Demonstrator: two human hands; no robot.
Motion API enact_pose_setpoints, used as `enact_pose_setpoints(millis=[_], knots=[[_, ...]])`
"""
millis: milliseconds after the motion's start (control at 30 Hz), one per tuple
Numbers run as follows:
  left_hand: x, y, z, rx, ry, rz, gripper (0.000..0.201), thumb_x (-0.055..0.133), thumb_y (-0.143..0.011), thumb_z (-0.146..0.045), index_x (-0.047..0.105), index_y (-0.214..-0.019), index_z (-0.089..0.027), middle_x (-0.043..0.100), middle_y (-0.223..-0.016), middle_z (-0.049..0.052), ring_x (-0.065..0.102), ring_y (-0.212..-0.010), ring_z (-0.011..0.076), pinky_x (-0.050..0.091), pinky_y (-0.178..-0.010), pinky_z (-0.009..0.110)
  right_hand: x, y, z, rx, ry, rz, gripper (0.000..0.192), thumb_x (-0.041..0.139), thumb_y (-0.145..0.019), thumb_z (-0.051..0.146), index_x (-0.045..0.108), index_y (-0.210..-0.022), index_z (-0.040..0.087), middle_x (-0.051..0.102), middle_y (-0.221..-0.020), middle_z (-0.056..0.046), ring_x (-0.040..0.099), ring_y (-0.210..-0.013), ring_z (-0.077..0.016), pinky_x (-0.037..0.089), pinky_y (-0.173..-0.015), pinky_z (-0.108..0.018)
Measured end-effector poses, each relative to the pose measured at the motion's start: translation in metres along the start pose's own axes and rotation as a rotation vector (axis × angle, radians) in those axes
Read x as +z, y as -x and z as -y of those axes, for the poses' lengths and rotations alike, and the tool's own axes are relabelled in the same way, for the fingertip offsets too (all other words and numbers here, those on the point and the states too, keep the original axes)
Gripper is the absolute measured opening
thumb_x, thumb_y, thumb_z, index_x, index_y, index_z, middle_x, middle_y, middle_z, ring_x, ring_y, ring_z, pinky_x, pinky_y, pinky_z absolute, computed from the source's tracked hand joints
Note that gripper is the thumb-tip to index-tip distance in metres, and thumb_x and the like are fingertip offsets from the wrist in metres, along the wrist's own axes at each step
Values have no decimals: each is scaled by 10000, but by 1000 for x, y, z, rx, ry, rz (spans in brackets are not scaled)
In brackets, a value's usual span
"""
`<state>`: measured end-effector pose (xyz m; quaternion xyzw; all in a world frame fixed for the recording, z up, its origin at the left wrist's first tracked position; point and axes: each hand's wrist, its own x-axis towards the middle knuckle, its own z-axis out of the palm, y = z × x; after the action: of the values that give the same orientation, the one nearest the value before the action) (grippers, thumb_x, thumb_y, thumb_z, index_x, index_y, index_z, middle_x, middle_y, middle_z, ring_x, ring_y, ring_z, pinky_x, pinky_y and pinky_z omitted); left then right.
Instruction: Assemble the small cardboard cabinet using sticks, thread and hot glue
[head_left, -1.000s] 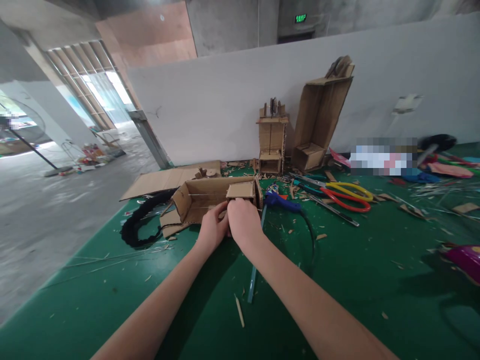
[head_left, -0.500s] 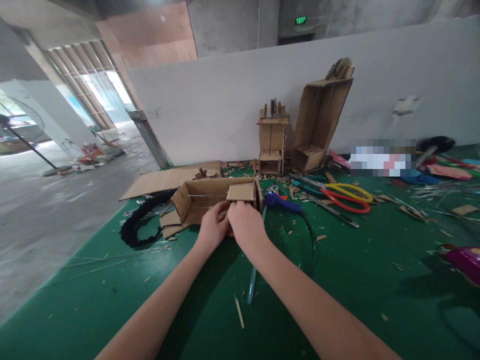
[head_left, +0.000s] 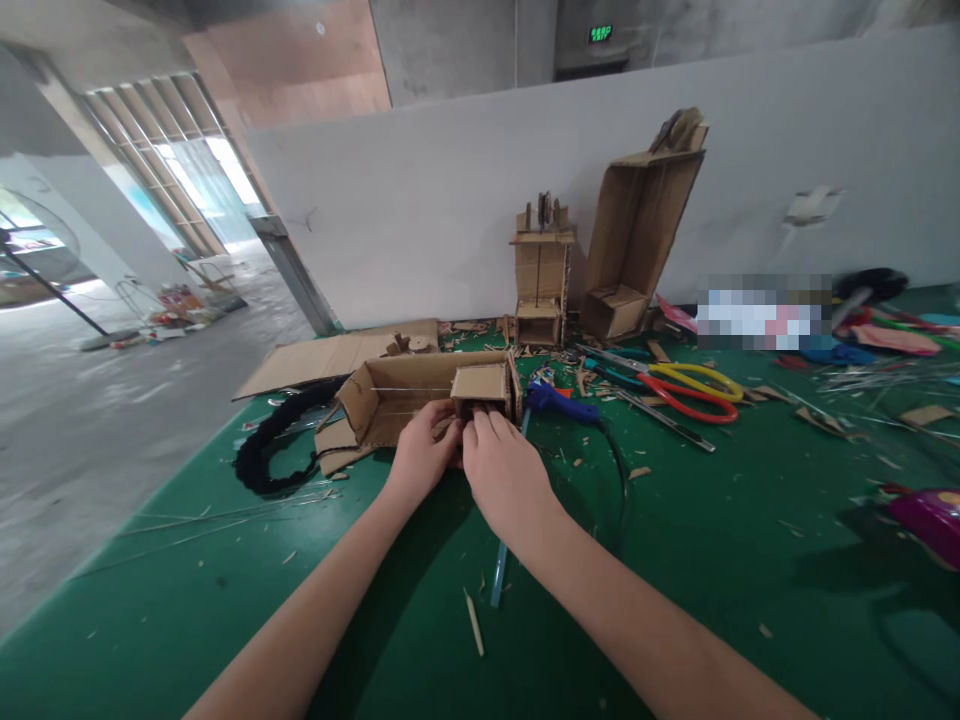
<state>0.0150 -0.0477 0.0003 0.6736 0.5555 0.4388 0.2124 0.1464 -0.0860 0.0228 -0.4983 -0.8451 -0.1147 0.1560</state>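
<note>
A long open cardboard box model (head_left: 397,395) lies on its side on the green table (head_left: 712,560). A small cardboard box (head_left: 481,383) sits at its right end. My left hand (head_left: 420,455) rests against the front edge of the model, fingers curled on the cardboard. My right hand (head_left: 504,465) is beside it, fingertips touching the underside of the small box. What the fingers pinch is hidden between the two hands.
A blue glue gun (head_left: 559,402) with a black cord lies right of the model. Red and yellow scissors (head_left: 686,390) lie further right. Two upright cardboard models (head_left: 544,280) (head_left: 645,230) stand by the white wall. A black braided band (head_left: 274,450) lies left. Scraps litter the table.
My right hand has drawn back slightly toward me and its fingers now reach up under the small box. The view has shifted a little.
</note>
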Motion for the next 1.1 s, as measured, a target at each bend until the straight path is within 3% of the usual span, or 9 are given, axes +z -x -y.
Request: enact_pose_setpoints(millis=[200,367,500,600,733,867,1100], knots=[[-1,1,-3,-7,-36,16,350,518,-813,-283,603,-1114,-126,683,-1087,110,639,-1006,240,488,-892,337,-2,8,-1,-19,-51,-19,361,359,-883,45,546,-1189,-1,559,-1196,-209,469,-1161,-250,386,-995,-369],[-2,2,-9,-22,-47,37,366,494,-823,-287,619,-1123,-120,729,-894,75,671,-922,251,530,-783,308,-6,7,-4,1,-40,-37,267,369,-872,70,595,-1014,76,597,-996,-154,539,-944,-253,465,-783,-378],[-2,1,-6,-11,-49,27,382,499,-819,-266,607,-1151,-112,704,-1041,103,635,-1025,254,487,-893,338,-6,-3,-2,133,-228,-3,272,379,-877,124,533,-1101,117,587,-1053,-127,588,-864,-225,479,-685,-336],[-3,0,-3,7,-38,34,398,499,-819,-251,593,-1180,-112,667,-1145,113,603,-1091,246,447,-955,340,0,-14,0,279,-526,34,370,391,-869,138,429,-1237,137,584,-1140,-126,613,-922,-211,483,-738,-311],[-4,-1,-1,16,-17,44,392,489,-828,-253,602,-1177,-112,669,-1148,110,600,-1097,251,457,-944,331,10,-23,-1,310,-750,28,469,381,-834,92,366,-1301,133,566,-1221,-145,570,-1082,-207,454,-863,-307],[-4,-1,1,19,9,63,401,505,-831,-275,597,-1199,-146,674,-1145,80,602,-1092,253,461,-938,329,18,-27,-1,335,-801,11,491,404,-795,71,395,-1281,134,563,-1237,-141,559,-1109,-197,446,-898,-298],[-6,1,-3,21,28,100,397,492,-836,-254,603,-1198,-135,682,-1130,75,634,-1023,240,477,-910,316,24,-32,-5,406,-812,2,347,430,-807,109,479,-1151,109,605,-1124,-170,578,-1086,-246,451,-909,-352]])
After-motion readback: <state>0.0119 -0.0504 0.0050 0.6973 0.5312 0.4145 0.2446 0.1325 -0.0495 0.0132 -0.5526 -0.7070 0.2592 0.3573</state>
